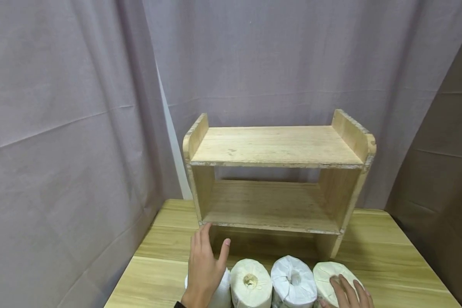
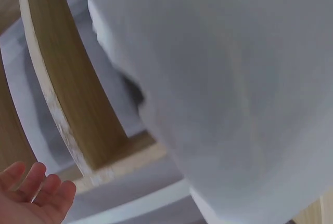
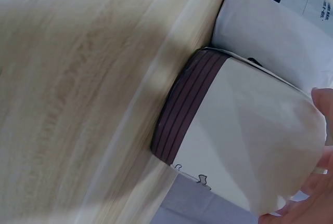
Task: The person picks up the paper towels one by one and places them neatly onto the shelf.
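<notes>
- 4 wrapped rolls [image 1: 262, 287], all upright, lined up before the shelf [image 1: 275, 145]
- rightmost cream roll [image 1: 323, 277] sits just under the right hand [image 1: 350, 294], fingers spread, touching
- left hand [image 1: 204, 267] is splayed by the leftmost white roll [image 1: 224, 291], not gripping it

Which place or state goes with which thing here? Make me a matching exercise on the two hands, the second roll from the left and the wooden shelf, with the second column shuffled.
Column one
1. Left hand
2. Right hand
3. Second roll from the left
4. Wooden shelf

Column two
A. Cream-coloured, with no hand on it
B. Standing on the table
C. Overlapping the leftmost roll in the head view
D. Gripping the top of the rightmost roll

Right pairs: 1-C, 2-D, 3-A, 4-B
</notes>
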`<state>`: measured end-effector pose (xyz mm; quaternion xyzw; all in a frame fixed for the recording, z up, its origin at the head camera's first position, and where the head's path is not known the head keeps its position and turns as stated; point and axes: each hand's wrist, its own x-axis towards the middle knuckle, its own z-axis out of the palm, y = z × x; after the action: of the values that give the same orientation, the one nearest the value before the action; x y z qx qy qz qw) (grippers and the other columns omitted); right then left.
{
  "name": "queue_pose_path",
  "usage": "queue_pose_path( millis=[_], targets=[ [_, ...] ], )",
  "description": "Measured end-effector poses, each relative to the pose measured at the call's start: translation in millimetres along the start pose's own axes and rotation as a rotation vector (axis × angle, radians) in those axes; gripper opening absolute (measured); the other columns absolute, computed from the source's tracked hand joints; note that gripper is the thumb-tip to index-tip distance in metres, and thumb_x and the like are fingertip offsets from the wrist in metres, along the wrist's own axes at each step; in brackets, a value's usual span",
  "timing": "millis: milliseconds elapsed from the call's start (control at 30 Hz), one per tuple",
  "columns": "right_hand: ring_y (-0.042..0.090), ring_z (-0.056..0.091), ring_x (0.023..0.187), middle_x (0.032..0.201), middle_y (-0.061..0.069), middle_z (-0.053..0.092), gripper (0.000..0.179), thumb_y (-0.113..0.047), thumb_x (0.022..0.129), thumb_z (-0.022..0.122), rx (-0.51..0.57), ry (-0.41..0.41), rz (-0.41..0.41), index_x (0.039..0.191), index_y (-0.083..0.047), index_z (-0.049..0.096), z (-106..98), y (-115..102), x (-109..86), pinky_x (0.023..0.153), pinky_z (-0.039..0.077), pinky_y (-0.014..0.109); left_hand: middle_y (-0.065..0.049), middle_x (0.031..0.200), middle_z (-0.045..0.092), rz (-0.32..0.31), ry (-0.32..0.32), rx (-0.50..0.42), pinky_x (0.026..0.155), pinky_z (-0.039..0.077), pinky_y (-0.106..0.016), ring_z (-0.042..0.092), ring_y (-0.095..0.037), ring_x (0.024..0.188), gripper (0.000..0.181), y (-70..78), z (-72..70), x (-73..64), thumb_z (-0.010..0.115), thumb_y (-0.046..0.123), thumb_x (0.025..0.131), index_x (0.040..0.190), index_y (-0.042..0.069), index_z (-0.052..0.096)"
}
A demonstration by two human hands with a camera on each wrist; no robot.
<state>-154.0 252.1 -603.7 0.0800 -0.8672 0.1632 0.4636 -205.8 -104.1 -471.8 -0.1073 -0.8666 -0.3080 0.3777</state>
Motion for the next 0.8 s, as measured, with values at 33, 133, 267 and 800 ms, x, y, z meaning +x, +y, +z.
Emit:
queue_pose_path(
  millis=[33, 133, 267, 800],
  targets=[
    [0.066, 0.055, 0.097, 0.108, 0.031, 0.07, 0.09, -0.078, 0.102, 0.026, -0.008, 0.007, -0.017, 0.108, 0.0, 0.069, 0, 1, -0.3, 0.079, 0.036, 0.073, -0.021, 0.137, 0.058, -0.019, 0.008, -0.007, 0.099, 0.054, -0.05, 0.057, -0.036, 0.127, 0.063, -2.0, -1.9, 3.1, 0.076, 0.029, 0.097, 0.144, -0.005, 0.05],
    [0.064, 0.056, 0.098, 0.111, 0.03, 0.069, 0.088, -0.078, 0.102, 0.023, -0.042, -0.032, -0.037, 0.108, -0.003, 0.069, -2, 3, -0.9, 0.078, 0.037, 0.073, -0.023, 0.138, 0.057, -0.079, 0.029, -0.029, 0.097, 0.055, -0.052, 0.056, -0.038, 0.127, 0.064, -6.8, -7.1, 12.2, 0.074, 0.029, 0.099, 0.145, -0.005, 0.048],
    [0.066, 0.056, 0.098, 0.114, 0.03, 0.067, 0.086, -0.079, 0.101, 0.023, -0.049, -0.079, -0.037, 0.107, -0.006, 0.068, -5, 5, -3.2, 0.075, 0.038, 0.073, -0.022, 0.137, 0.056, -0.128, 0.058, -0.061, 0.098, 0.053, -0.052, 0.055, -0.037, 0.128, 0.063, -11.7, -9.1, 23.7, 0.073, 0.029, 0.1, 0.147, -0.003, 0.046],
    [0.05, 0.064, 0.083, 0.095, 0.039, 0.067, 0.072, -0.054, 0.11, 0.039, -0.015, 0.183, -0.405, 0.096, 0.01, 0.071, 10, 26, 0.7, 0.128, 0.014, 0.035, -0.027, 0.143, 0.053, -0.238, 0.062, -0.201, 0.108, 0.045, -0.056, 0.054, -0.042, 0.134, 0.064, -28.2, 0.5, 74.2, 0.069, 0.024, 0.102, 0.152, -0.003, 0.039]
  ],
)
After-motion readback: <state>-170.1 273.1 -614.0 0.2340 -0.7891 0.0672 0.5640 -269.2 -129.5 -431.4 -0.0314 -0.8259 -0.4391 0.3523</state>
